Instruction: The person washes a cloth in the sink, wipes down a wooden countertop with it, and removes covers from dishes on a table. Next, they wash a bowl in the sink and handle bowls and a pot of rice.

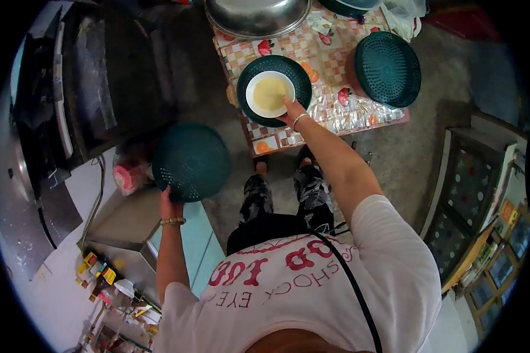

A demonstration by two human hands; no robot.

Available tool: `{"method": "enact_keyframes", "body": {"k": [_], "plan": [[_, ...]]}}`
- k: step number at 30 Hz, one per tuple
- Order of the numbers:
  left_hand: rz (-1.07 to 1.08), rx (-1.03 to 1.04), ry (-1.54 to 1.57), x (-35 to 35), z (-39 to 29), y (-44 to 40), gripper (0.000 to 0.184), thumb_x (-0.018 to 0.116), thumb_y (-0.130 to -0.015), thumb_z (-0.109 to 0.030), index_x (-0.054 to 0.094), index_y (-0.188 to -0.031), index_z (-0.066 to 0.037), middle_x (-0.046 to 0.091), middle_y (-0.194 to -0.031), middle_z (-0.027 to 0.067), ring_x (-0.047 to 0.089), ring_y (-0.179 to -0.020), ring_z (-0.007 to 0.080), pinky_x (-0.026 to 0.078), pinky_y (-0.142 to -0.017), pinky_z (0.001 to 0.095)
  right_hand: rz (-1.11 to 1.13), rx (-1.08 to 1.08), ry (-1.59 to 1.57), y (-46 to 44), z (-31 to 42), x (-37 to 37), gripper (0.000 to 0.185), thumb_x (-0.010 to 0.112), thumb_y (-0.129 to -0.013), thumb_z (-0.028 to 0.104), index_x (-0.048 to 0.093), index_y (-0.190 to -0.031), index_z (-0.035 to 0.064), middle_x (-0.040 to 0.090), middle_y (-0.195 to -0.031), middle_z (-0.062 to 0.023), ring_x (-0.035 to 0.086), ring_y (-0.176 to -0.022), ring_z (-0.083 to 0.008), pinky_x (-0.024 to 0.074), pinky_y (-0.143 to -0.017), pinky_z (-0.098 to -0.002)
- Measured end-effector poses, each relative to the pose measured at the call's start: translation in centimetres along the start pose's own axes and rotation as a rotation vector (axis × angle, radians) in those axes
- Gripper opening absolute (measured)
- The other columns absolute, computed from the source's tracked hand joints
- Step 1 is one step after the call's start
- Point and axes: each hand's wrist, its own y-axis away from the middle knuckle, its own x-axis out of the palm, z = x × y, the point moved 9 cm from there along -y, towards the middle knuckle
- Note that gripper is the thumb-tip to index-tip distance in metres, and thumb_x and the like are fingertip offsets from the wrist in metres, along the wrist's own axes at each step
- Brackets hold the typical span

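Note:
My left hand (169, 206) grips the near edge of a dark green colander (197, 159), held out to the left of the table. My right hand (292, 112) is closed on the rim of a white bowl (251, 106) with pale yellow, fine-grained contents (270, 94). That bowl is inside, or just above, a second green colander (303, 88) at the table's left; which of the two I cannot tell. Another green perforated colander (388, 67) stands tilted at the table's right edge.
A checkered cloth with fruit prints covers the table (330, 56). On its far side are a large shiny metal lid or basin (259, 15) and clear plastic bags (405, 15). A steel-sided counter (121, 220) and bottles (100, 273) lie to my left, a cabinet (468, 200) to my right.

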Motion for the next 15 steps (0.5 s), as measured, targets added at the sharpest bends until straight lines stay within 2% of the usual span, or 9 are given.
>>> {"method": "enact_keyframes", "body": {"k": [3, 5, 6, 8, 10, 12, 14, 15], "plan": [[-0.064, -0.071, 0.084, -1.2, 1.1, -2.2, 0.041, 0.054, -0.086, -0.028, 0.045, -0.122, -0.01, 0.05, -0.122, 0.0079, 0.048, -0.111, 0.0267, 0.037, -0.095, 0.0446, 0.056, -0.031, 0.018, 2.0, 1.3, 0.0, 0.044, 0.05, -0.091, 0.03, 0.032, -0.131, 0.0231, 0.045, -0.126, -0.0084, 0.052, -0.109, -0.0266, 0.0472, -0.085, -0.0436], [-0.136, 0.032, 0.007, -0.2, 0.2, -4.0, 0.046, 0.051, -0.088, -0.032, 0.045, -0.126, -0.006, 0.049, -0.126, 0.0075, 0.046, -0.114, 0.026, 0.035, -0.098, 0.0415, 0.1, -0.056, -0.002, 4.2, 2.7, -0.2, 0.045, 0.05, -0.091, 0.032, 0.032, -0.131, 0.0219, 0.045, -0.126, -0.0088, 0.052, -0.108, -0.0258, 0.0469, -0.086, -0.0432], [-0.123, 0.024, 0.001, 1.7, 0.1, -4.7, 0.046, 0.051, -0.088, -0.032, 0.045, -0.126, -0.006, 0.049, -0.126, 0.0075, 0.046, -0.114, 0.026, 0.035, -0.098, 0.0415, 0.116, -0.057, -0.004, 5.4, 3.3, -0.6, 0.046, 0.05, -0.091, 0.035, 0.032, -0.131, 0.0193, 0.045, -0.126, -0.0088, 0.051, -0.109, -0.0252, 0.0467, -0.086, -0.0429], [-0.133, 0.097, -0.272, 7.0, -1.0, -4.8, 0.053, 0.046, -0.091, -0.038, 0.042, -0.129, -0.002, 0.046, -0.13, 0.0076, 0.045, -0.116, 0.0252, 0.035, -0.098, 0.0372, 0.116, -0.065, -0.012, 8.1, 4.5, -2.2, 0.048, 0.05, -0.091, 0.037, 0.032, -0.131, 0.0168, 0.046, -0.125, -0.0089, 0.051, -0.109, -0.0247, 0.0466, -0.086, -0.0426], [-0.099, 0.046, -0.266, 13.2, -0.4, -4.5, 0.055, 0.044, -0.091, -0.04, 0.042, -0.129, 0.0, 0.045, -0.131, 0.0076, 0.045, -0.116, 0.025, 0.035, -0.098, 0.0355, 0.108, -0.171, -0.009, 10.6, 6.4, -3.6, 0.054, 0.047, -0.092, 0.038, 0.03, -0.133, 0.0063, 0.046, -0.127, -0.0113, 0.052, -0.111, -0.0262, 0.0456, -0.09, -0.0427], [-0.074, 0.0, -0.261, 15.5, 1.1, -7.2, 0.057, 0.041, -0.092, -0.042, 0.041, -0.129, 0.001, 0.045, -0.132, 0.0077, 0.044, -0.116, 0.0249, 0.034, -0.099, 0.0338, 0.042, -0.213, -0.004, 12.7, 7.5, -5.8, 0.054, 0.046, -0.093, 0.038, 0.029, -0.133, 0.0062, 0.048, -0.125, -0.0125, 0.052, -0.111, -0.0269, 0.0476, -0.088, -0.042], [0.069, 0.046, -0.49, 15.6, 3.7, -12.7, 0.058, 0.039, -0.092, -0.044, 0.041, -0.129, 0.001, 0.048, -0.128, 0.0098, 0.046, -0.115, 0.024, 0.035, -0.098, 0.0331, -0.03, -0.206, -0.015, 13.3, 7.6, -9.5, 0.052, 0.049, -0.092, 0.035, 0.03, -0.134, 0.0125, 0.045, -0.127, -0.0099, 0.05, -0.111, -0.0254, 0.0469, -0.086, -0.0427], [0.076, 0.042, -0.499, 18.0, 4.0, -12.6, 0.058, 0.039, -0.092, -0.044, 0.041, -0.129, 0.001, 0.048, -0.128, 0.0098, 0.046, -0.115, 0.024, 0.035, -0.098, 0.0331, -0.038, -0.205, -0.049, 13.5, 7.5, -11.0, 0.052, 0.05, -0.091, 0.034, 0.03, -0.134, 0.0126, 0.045, -0.127, -0.0091, 0.05, -0.111, -0.0251, 0.0471, -0.086, -0.0424]]}}
